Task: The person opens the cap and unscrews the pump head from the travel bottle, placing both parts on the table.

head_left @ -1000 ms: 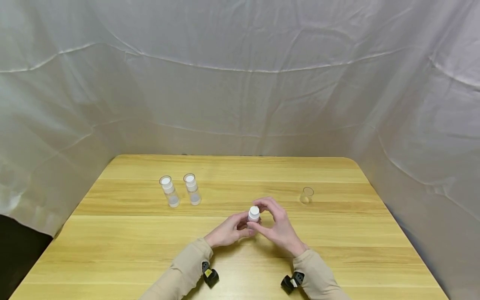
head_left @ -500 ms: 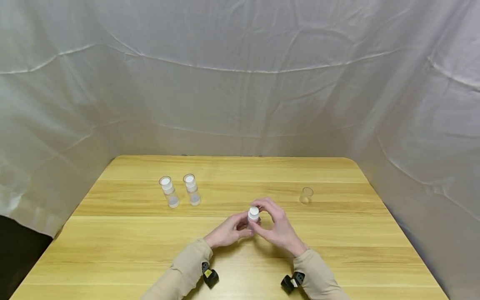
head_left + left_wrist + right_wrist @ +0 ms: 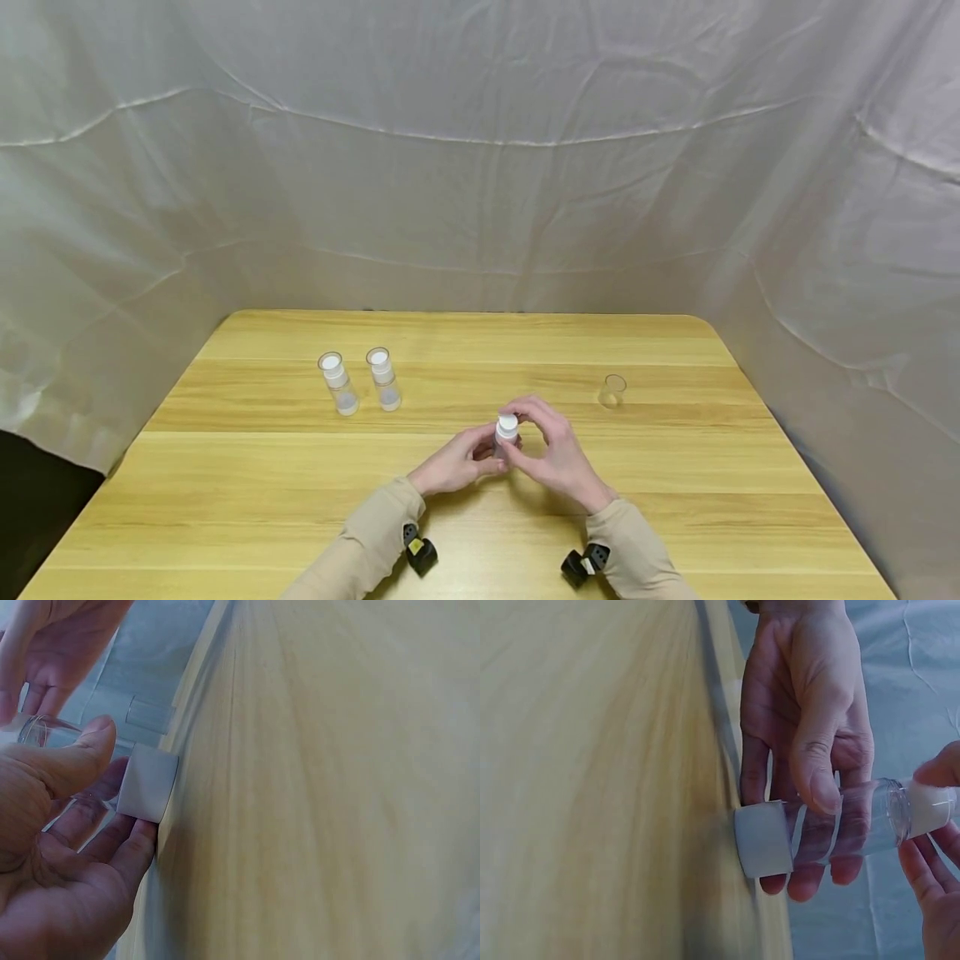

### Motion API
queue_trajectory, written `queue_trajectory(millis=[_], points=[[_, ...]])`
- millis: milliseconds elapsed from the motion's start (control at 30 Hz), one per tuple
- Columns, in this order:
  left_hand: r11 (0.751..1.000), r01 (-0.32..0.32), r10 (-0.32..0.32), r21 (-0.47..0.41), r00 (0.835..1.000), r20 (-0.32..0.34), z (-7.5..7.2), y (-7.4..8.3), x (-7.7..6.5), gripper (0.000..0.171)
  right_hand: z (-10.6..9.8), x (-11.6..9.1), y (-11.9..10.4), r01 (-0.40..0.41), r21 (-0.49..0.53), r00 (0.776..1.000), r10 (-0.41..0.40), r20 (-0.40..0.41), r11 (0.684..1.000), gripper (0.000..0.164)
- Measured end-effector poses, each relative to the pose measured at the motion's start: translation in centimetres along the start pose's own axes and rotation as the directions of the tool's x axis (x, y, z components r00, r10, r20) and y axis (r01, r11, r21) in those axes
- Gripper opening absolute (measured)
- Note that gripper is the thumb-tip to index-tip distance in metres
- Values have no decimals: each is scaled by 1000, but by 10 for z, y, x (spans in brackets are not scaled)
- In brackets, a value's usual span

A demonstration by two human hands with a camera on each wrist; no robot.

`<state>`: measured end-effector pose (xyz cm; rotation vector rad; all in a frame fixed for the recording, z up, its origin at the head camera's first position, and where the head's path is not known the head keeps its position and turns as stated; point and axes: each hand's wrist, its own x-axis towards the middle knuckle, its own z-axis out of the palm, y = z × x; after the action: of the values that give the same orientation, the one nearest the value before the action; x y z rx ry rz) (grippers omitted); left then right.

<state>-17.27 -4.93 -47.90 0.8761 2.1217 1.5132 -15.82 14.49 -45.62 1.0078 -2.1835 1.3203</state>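
A small clear cylindrical bottle has a white top (image 3: 507, 423) and a white base (image 3: 763, 840). It stands upright at the front middle of the table, its base down at the wood. My left hand (image 3: 455, 462) grips the clear body (image 3: 859, 817), thumb on one side and fingers on the other. From the right, my right hand (image 3: 561, 460) pinches the white top between thumb and fingers, with a fingertip at its upper edge. Part of the body is hidden behind the hands in the head view.
Two similar bottles, a left one (image 3: 340, 385) and a right one (image 3: 385, 381), stand at the back left with clear caps over their white tops. A clear, cup-like cap (image 3: 612, 392) stands on the wooden table (image 3: 675, 450) at right. Grey cloth (image 3: 480, 200) hangs behind.
The right thumb and fingertips have shifted slightly left round the white top. My left hand and the bottle stay in nearly the same place; the other items have not moved.
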Motion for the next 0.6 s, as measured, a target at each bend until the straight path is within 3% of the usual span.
queue_trajectory(millis=[233,367,600], points=[[1000,-3,3,-16,1000,2,0,1,0,53,1,0,0,-52,3,998,52,-33,999,45],[1000,3,-3,-9,1000,-1,0,0,1,51,3,0,-1,-36,12,999,37,-30,999,41],[1000,-18,18,-2,1000,2,0,0,0,51,5,0,-3,-49,34,998,50,-32,998,51]])
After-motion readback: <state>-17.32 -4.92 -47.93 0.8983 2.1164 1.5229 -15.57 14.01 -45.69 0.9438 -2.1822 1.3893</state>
